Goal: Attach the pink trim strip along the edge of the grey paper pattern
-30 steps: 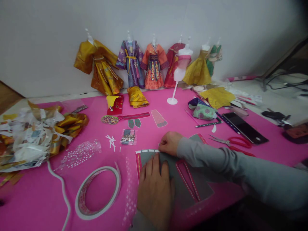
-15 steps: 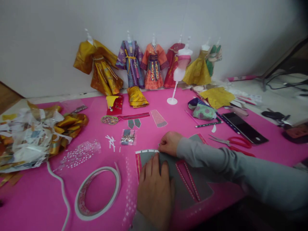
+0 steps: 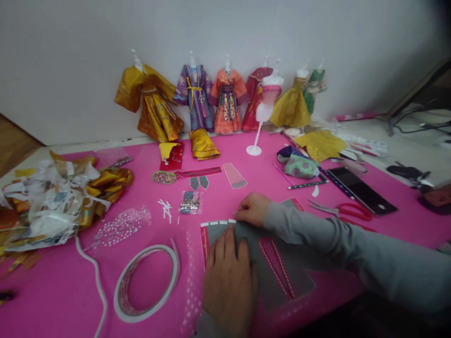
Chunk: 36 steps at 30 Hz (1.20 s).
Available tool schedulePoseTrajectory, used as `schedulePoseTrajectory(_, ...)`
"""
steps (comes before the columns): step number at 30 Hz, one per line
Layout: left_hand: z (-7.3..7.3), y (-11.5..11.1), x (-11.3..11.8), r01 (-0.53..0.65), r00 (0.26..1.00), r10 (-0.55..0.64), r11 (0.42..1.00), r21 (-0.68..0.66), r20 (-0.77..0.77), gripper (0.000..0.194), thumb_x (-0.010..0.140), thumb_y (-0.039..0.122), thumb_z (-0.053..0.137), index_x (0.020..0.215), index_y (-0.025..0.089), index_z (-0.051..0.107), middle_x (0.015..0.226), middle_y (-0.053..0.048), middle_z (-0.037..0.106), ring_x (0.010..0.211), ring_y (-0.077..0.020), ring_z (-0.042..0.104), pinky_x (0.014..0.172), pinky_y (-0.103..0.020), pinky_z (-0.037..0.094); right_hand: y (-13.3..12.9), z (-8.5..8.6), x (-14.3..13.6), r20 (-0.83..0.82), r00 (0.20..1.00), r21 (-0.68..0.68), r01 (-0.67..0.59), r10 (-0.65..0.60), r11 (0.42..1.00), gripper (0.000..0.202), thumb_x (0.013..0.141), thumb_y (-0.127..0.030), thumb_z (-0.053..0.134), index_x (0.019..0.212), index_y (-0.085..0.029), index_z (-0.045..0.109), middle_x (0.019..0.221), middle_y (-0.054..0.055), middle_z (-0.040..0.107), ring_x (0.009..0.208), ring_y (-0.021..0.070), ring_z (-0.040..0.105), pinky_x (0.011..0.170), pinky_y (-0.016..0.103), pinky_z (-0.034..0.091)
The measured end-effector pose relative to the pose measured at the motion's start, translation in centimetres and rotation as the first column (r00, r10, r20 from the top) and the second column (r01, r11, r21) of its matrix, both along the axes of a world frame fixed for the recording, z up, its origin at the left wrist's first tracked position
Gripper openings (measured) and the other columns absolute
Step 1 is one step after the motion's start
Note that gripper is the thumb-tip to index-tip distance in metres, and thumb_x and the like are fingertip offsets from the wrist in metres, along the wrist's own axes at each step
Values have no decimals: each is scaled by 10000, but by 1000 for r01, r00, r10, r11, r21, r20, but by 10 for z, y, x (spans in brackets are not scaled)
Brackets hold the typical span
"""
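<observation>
1. The left hand (image 3: 229,272) lay flat, palm down, with its fingers (image 3: 229,241) pressed together on the grey paper piece (image 3: 275,277), holding it against the pink mat (image 3: 63,300).
2. The right hand (image 3: 254,209) rested at the far edge of the same paper piece, its fingertips pinched on that edge beside the white-marked strip along the top; what lay between the fingertips was too small to tell. A grey sleeve (image 3: 352,249) ran from this hand to the right border of the view.
3. The grey paper piece lay on the near middle of the mat, directly in front of the person, with a red patterned border at its left side and two red strips crossing its middle.
4. A ring of tape (image 3: 148,281) lay just left of the paper piece, with a white cord (image 3: 93,277) curling beside it.
5. A small packet of beads (image 3: 190,203) and white paper scraps (image 3: 165,209) lay just beyond the hands.
6. Red-handled scissors (image 3: 343,211) and a dark phone (image 3: 362,190) lay to the right, near the sleeve.
7. A heap of gold and white paper offcuts (image 3: 52,202) occupied the left end of the mat, well apart from the hands.
8. A row of small paper costumes (image 3: 225,96) on stands stood against the wall (image 3: 225,28) at the far edge, with one white stand (image 3: 262,112) set forward of the row.
</observation>
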<state>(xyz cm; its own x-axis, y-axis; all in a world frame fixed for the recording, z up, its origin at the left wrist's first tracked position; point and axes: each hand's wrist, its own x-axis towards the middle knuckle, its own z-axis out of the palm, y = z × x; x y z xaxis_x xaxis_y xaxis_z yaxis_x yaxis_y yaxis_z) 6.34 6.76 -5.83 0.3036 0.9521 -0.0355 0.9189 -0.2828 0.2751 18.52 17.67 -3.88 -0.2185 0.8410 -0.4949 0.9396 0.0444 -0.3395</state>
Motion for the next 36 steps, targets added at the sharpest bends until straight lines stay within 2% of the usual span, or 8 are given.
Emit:
schedulePoseTrajectory(11, 6, 1, 3, -22, 1000, 22, 994, -107, -2, 370, 821, 163, 596, 1187, 139, 640, 1422, -188, 508, 1302, -346, 469, 1069, -527, 390, -1, -3, 0, -34, 999, -36, 1, -3, 999, 198, 926, -320, 599, 904, -131, 654, 880, 12, 675, 753, 147, 651, 670, 304, 548)
schedulePoseTrajectory(18, 1, 0, 1, 1, 1000, -1, 1000, -16, 1, 335, 794, 166, 618, 1126, 137, 655, 1364, -186, 558, 1252, -356, 517, 1027, -538, 436, -4, -4, 0, -20, 1000, 31, -21, 21, 999, 200, 921, -327, 602, 902, -135, 655, 894, 16, 677, 786, 158, 650, 717, 332, 542)
schedulePoseTrajectory(23, 3, -1, 2, 8, 1000, -8, 1000, 9, -8, 335, 795, 171, 611, 1125, 136, 659, 1351, -180, 573, 1229, -362, 535, 1008, -549, 453, -5, -3, 0, -3, 999, 45, -43, 43, 998, 193, 926, -323, 596, 908, -141, 658, 911, 21, 682, 809, 161, 653, 741, 342, 542)
schedulePoseTrajectory(28, 3, 0, 2, -3, 1000, 3, 1000, 1, 7, 347, 798, 163, 597, 1138, 132, 659, 1353, -175, 574, 1262, -362, 505, 1053, -554, 411, -4, -1, 0, 19, 998, 51, -54, 53, 997, 190, 928, -322, 594, 917, -144, 659, 930, 27, 683, 833, 166, 653, 764, 357, 541)
schedulePoseTrajectory(36, -3, -3, 1, 7, 999, -8, 999, 32, 34, 353, 785, 156, 610, 1136, 134, 646, 1340, -170, 573, 1275, -374, 485, 1057, -584, 397, 3, -1, 5, 14, 997, 31, -75, 74, 997, 209, 928, -324, 595, 905, -127, 660, 873, 11, 683, 762, 155, 659, 687, 316, 550)
